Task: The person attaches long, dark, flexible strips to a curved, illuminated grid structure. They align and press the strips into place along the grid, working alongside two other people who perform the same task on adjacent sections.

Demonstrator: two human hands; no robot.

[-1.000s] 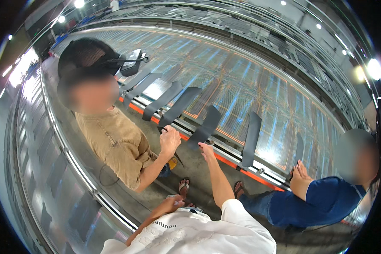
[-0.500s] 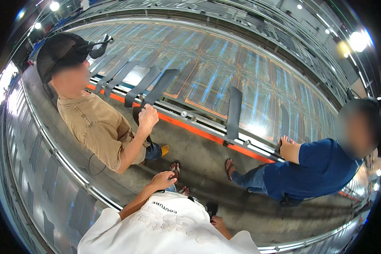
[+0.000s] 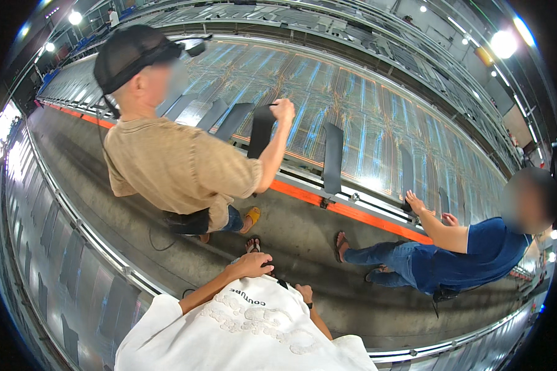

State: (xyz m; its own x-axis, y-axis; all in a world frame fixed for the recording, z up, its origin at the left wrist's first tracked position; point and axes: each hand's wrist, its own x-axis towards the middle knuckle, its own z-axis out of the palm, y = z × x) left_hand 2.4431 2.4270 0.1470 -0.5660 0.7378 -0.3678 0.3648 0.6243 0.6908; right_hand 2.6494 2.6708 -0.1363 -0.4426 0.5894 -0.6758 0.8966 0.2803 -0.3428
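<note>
My left hand (image 3: 252, 266) is in front of my white shirt (image 3: 247, 321), its fingers curled together. A small dark shape shows at its fingertips; I cannot make out whether it is held or lies behind. My right hand (image 3: 304, 293) hangs low beside the shirt hem, with a dark band (image 3: 309, 304) at its wrist. Its fingers are mostly hidden. Neither hand touches the long table (image 3: 353, 117) ahead. A person in a tan shirt (image 3: 185, 161) grips the top of a dark flat strip (image 3: 263, 128) at that table's edge.
Another person, in a blue shirt (image 3: 476, 247), has hands at the table edge on the right. Dark strips (image 3: 333, 157) lie across its metal rail above an orange band (image 3: 377, 219). A second long table (image 3: 74, 266) curves along my left. Concrete floor (image 3: 309, 247) lies between.
The tan-shirted person has moved right and raised a hand with a dark strip. The blue-shirted person's second hand now shows. My left hand is slightly farther right; my right hand is higher.
</note>
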